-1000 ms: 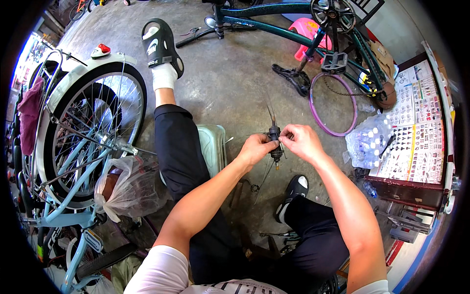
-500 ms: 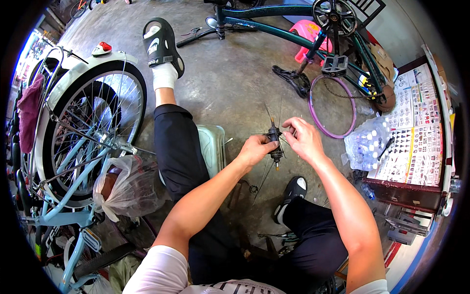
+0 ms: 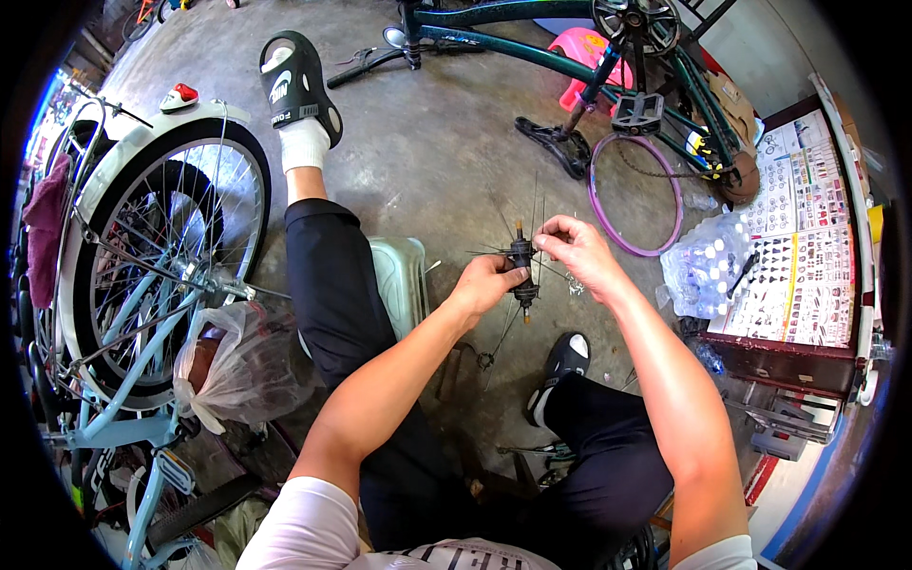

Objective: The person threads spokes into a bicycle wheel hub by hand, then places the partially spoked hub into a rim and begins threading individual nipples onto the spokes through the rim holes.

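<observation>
A dark bicycle hub [image 3: 523, 296] with brass-coloured axle ends stands nearly upright above the floor between my knees. Its barrel is gripped by my left hand [image 3: 483, 289], thumb across the front. Thin metal spokes [image 3: 505, 332] stick out from the hub's flanges in several directions. Close to the upper flange, my right hand [image 3: 581, 251] is closed in a pinch, thumb against forefinger, on a thin spoke beside the hub. The exact contact at the fingertips is too small to make out.
A light blue bicycle [image 3: 142, 356] with a white-fendered wheel stands at left, beside a tied plastic bag [image 3: 249, 366]. Ahead lie a dark green frame [image 3: 513, 46] and purple rim [image 3: 593, 190]. Bottled water [image 3: 705, 266] sits right, by a printed-sheet-covered cabinet [image 3: 803, 275]. A pale green stool [image 3: 404, 275] is near my leg.
The hub and my left hand have shifted slightly left in the picture, as has the whole scene. My right fingers have come closer to the upper flange and closed into a pinch.
</observation>
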`<state>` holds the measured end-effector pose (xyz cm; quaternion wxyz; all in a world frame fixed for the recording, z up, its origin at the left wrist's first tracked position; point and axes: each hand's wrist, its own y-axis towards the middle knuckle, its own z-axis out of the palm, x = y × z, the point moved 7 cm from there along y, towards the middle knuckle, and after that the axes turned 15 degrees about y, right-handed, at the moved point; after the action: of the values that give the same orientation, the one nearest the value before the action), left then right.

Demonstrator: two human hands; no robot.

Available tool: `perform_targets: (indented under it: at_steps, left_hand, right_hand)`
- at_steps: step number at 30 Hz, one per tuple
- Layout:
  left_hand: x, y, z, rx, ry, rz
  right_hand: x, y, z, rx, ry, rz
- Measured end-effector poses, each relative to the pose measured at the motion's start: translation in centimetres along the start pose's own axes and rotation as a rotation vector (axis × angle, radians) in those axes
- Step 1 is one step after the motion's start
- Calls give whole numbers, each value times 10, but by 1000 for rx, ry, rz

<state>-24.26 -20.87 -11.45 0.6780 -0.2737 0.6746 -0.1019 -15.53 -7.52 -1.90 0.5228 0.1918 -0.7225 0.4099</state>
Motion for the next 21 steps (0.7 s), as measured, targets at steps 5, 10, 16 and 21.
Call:
perform_targets:
  at_steps: [5, 10, 16, 21]
  left_hand:
    - [3, 1, 2, -2, -52, -43]
    - [-6, -9, 3, 36, -41, -72]
    - [-6, -7, 2, 27, -30, -66]
    - [-4, -5, 3, 33, 10, -53]
  right_hand:
    - [-6, -3, -26, -244, -56, 85]
    - [16, -13, -20, -418, -553, -174]
    - [22, -16, 8, -12, -683, -331]
    - [19, -18, 11, -8, -796, -344]
